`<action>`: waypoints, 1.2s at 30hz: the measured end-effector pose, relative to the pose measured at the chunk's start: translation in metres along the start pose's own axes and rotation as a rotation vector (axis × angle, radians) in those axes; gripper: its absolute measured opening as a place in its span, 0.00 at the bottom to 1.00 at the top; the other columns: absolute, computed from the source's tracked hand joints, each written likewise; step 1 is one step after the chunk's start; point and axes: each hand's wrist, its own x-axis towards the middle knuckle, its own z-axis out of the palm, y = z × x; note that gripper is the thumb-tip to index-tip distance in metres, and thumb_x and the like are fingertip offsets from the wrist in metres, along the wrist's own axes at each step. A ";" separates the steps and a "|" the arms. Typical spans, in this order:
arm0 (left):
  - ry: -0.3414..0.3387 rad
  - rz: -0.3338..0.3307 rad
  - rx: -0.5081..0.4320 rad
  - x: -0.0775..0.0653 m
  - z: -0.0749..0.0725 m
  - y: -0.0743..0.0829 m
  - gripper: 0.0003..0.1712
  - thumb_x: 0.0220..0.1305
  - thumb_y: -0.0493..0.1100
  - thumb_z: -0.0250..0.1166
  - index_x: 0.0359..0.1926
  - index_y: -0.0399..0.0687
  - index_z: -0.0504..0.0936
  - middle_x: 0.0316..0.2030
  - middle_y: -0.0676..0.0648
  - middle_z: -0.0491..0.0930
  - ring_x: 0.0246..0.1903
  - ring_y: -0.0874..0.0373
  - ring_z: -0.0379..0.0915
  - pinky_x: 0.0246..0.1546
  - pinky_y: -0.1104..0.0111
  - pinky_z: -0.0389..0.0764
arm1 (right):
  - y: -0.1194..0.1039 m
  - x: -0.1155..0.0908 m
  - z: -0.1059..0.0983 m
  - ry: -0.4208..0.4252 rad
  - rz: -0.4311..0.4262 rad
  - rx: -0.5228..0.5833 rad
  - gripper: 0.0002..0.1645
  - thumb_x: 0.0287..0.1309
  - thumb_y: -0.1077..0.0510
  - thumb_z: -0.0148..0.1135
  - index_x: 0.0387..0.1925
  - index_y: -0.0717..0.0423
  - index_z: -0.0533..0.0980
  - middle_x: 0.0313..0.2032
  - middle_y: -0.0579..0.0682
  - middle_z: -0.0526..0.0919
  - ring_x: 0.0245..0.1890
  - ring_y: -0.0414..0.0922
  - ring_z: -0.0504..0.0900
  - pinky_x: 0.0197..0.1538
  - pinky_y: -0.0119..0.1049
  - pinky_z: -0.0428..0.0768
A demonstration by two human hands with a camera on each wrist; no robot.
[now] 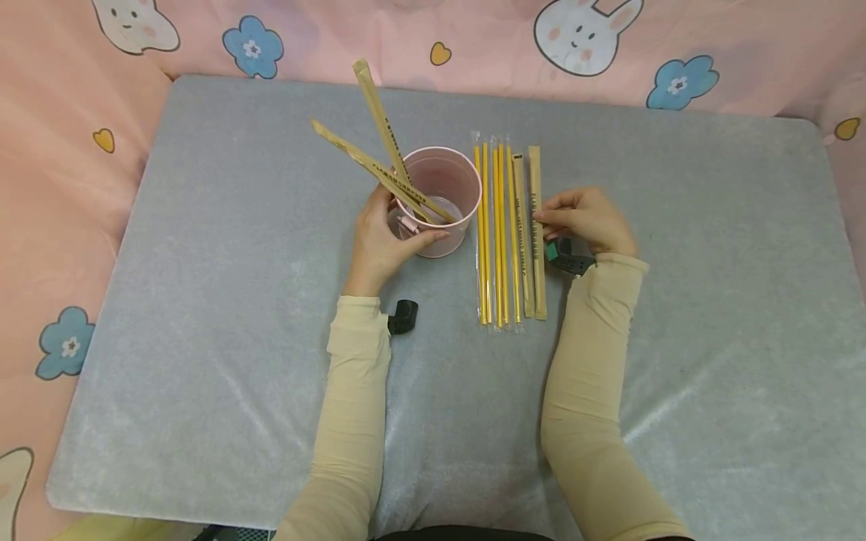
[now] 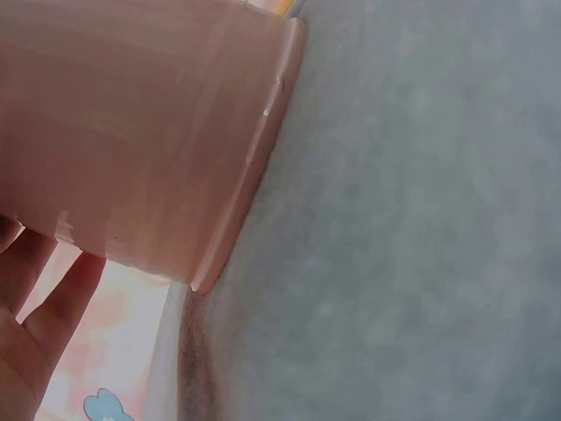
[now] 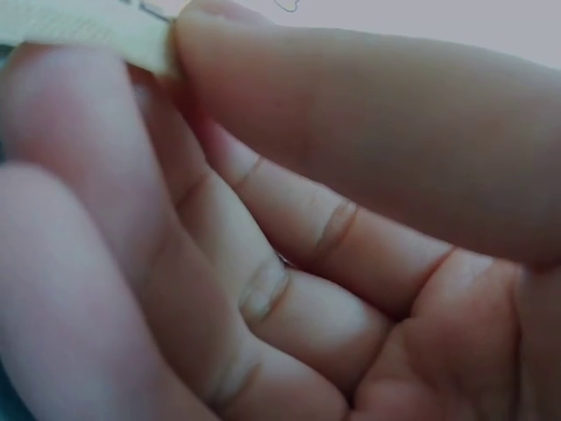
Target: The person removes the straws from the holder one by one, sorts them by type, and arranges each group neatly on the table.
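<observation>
A pink bucket [image 1: 438, 171] stands tilted slightly on the table, and my left hand [image 1: 376, 244] grips its left side, thumb near the front rim. The left wrist view shows the bucket's smooth wall [image 2: 131, 132] with fingers against it. Two paper-wrapped straws [image 1: 383, 124] lean out of it to the upper left. To its right, several yellow straws [image 1: 501, 233] in clear wrappers lie side by side, with a paper-wrapped straw [image 1: 522, 252] next to them. My right hand [image 1: 590, 219] pinches the rightmost paper-wrapped straw [image 1: 539, 274] between thumb and fingers; the right wrist view shows its end [image 3: 88, 31].
A grey cloth [image 1: 237, 263] covers the table. Behind and to the left hangs a pink curtain [image 1: 379, 37] printed with rabbits and flowers. Each wrist carries a small black camera, such as the one by my left sleeve [image 1: 404, 317].
</observation>
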 end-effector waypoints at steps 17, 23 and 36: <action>-0.007 -0.015 -0.005 0.000 0.000 0.000 0.48 0.38 0.41 0.80 0.62 0.36 0.67 0.52 0.40 0.74 0.54 0.53 0.69 0.57 0.71 0.68 | 0.001 0.001 0.003 0.000 0.023 0.023 0.19 0.60 0.61 0.62 0.43 0.77 0.76 0.22 0.44 0.82 0.21 0.38 0.80 0.28 0.30 0.81; -0.002 -0.004 -0.008 0.000 0.000 0.000 0.48 0.38 0.40 0.81 0.61 0.35 0.67 0.52 0.40 0.74 0.54 0.53 0.69 0.56 0.70 0.69 | 0.001 0.003 0.004 -0.005 0.029 0.023 0.20 0.60 0.61 0.62 0.45 0.77 0.76 0.23 0.44 0.82 0.21 0.38 0.80 0.28 0.31 0.81; 0.004 0.000 -0.022 0.000 0.000 0.001 0.48 0.37 0.40 0.81 0.61 0.35 0.67 0.51 0.38 0.74 0.53 0.52 0.70 0.56 0.70 0.69 | 0.003 0.004 0.003 0.003 0.026 0.018 0.16 0.60 0.61 0.61 0.40 0.75 0.76 0.19 0.43 0.81 0.19 0.37 0.79 0.26 0.30 0.80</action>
